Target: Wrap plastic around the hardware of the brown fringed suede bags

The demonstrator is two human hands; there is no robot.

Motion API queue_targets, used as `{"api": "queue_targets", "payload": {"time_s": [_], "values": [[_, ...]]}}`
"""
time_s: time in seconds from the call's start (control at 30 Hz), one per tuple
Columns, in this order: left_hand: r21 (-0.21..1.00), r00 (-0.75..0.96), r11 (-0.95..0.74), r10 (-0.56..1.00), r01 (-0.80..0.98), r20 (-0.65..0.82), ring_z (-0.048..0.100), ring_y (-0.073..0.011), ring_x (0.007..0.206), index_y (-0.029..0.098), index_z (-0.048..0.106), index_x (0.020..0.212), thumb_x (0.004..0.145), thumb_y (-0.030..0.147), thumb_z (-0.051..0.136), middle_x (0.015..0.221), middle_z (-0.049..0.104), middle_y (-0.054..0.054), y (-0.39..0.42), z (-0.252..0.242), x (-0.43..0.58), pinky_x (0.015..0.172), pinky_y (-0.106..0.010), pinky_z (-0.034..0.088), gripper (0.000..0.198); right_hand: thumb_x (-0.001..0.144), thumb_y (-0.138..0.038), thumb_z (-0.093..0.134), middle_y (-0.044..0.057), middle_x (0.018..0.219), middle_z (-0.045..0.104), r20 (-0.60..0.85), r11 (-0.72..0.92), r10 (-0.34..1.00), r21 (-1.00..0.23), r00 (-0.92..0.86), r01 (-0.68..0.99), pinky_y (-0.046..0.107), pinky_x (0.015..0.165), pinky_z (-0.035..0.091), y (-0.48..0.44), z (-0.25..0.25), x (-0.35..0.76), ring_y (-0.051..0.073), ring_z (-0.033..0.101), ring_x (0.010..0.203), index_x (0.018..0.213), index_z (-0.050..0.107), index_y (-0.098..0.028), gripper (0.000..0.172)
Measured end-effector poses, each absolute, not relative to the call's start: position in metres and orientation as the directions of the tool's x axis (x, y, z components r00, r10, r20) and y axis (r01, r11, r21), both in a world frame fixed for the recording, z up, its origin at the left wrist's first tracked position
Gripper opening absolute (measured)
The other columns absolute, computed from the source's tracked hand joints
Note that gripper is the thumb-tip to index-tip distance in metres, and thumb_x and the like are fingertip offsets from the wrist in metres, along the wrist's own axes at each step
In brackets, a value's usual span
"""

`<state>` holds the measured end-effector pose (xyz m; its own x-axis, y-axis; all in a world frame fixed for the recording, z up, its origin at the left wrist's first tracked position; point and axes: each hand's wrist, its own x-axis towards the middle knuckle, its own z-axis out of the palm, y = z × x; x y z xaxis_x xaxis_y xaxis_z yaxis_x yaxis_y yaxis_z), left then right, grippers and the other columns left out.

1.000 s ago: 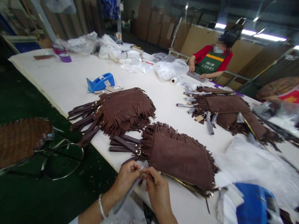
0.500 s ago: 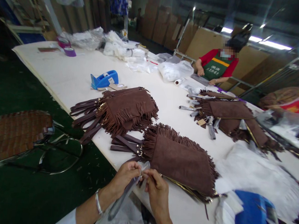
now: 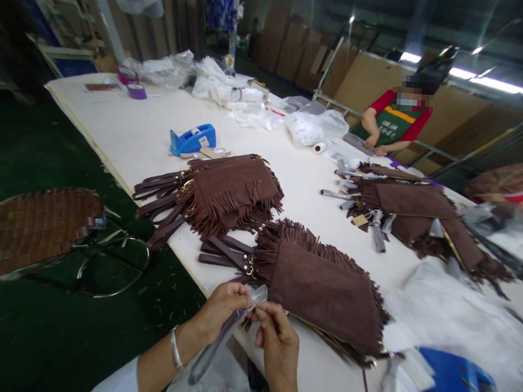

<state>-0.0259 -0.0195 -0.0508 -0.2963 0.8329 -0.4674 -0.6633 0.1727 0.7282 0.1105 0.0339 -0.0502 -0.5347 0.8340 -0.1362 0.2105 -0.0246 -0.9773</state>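
At the near edge of the table, my left hand [image 3: 218, 313] is closed around a brown wrist strap [image 3: 215, 349] in a clear plastic sleeve. The sleeve's loose end [image 3: 260, 294] sticks up past my thumb. My right hand [image 3: 278, 347] pinches at that end, its fingertips touching those of my left; what exactly they grip is hidden. The strap's covered loop hangs down over my lap. Just beyond my hands lies a stack of brown fringed bags [image 3: 322, 290], with bare straps and gold clasps at its left.
Another fringed-bag pile [image 3: 230, 185] lies farther left, near a blue tape dispenser [image 3: 194, 140]. Bags with wrapped straps [image 3: 416, 201] lie at right, by white plastic [image 3: 463, 317] and a blue object [image 3: 458, 389]. A co-worker [image 3: 389, 124] stands across the table; a stool [image 3: 39, 228] is at left.
The view has swung slightly left, so things sit farther right in the picture. My hands stay together at the sleeve's end, which now fans out more. The co-worker's arms have shifted.
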Motion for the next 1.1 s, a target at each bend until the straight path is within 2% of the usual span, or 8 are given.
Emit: {"api": "queue_targets", "payload": {"time_s": [0.2,0.43,0.63,0.77,1.1], "values": [[0.701,-0.266,0.193,0.83,-0.687,-0.49,0.062,-0.0159,0.055,0.014,0.059,0.068,0.062,0.017,0.068,0.056,0.063,-0.003,-0.018,-0.05,-0.03,0.049,-0.021,0.036,0.012,0.087,-0.041,0.055,-0.002,0.068,0.063,-0.145,-0.024,0.826,-0.975,-0.545,0.222,0.019,0.044,0.038,0.039,-0.052,0.107,0.009,0.046,0.044,0.089,0.065,-0.02,0.023],[0.741,-0.266,0.237,0.83,-0.628,-0.49,0.06,-0.0146,0.05,0.015,0.06,0.069,0.063,0.02,0.067,0.054,0.064,-0.003,-0.016,-0.051,-0.034,0.045,-0.02,0.035,0.011,0.087,-0.041,0.054,-0.002,0.067,0.062,-0.157,-0.022,0.814,-0.971,-0.56,0.24,0.019,0.041,0.037,0.036,-0.048,0.104,0.008,0.045,0.042,0.087,0.066,-0.02,0.024],[0.731,-0.222,0.226,0.859,-0.644,-0.461,0.061,-0.0158,0.054,0.014,0.06,0.067,0.063,0.02,0.069,0.057,0.065,-0.004,-0.015,-0.051,-0.038,0.056,-0.025,0.044,0.012,0.089,-0.04,0.052,-0.002,0.068,0.064,-0.15,0.033,0.792,-0.957,-0.592,0.287,0.019,0.042,0.037,0.035,-0.05,0.103,0.009,0.045,0.043,0.092,0.065,-0.021,0.023],[0.716,-0.184,0.233,0.872,-0.658,-0.454,0.059,-0.0148,0.054,0.014,0.06,0.068,0.064,0.019,0.068,0.059,0.064,-0.003,-0.017,-0.054,-0.041,0.056,-0.025,0.044,0.009,0.09,-0.04,0.05,-0.001,0.071,0.065,-0.141,0.045,0.799,-0.956,-0.585,0.291,0.019,0.043,0.037,0.034,-0.052,0.101,0.009,0.046,0.044,0.094,0.064,-0.021,0.024],[0.746,-0.232,0.173,0.884,-0.643,-0.406,0.055,-0.012,0.052,0.013,0.062,0.07,0.066,0.014,0.062,0.058,0.062,-0.002,-0.021,-0.05,-0.035,0.055,-0.023,0.042,0.005,0.09,-0.041,0.05,-0.002,0.067,0.063,-0.137,0.037,0.822,-0.955,-0.552,0.293,0.019,0.045,0.038,0.031,-0.052,0.097,0.01,0.047,0.045,0.093,0.063,-0.021,0.024]]}}
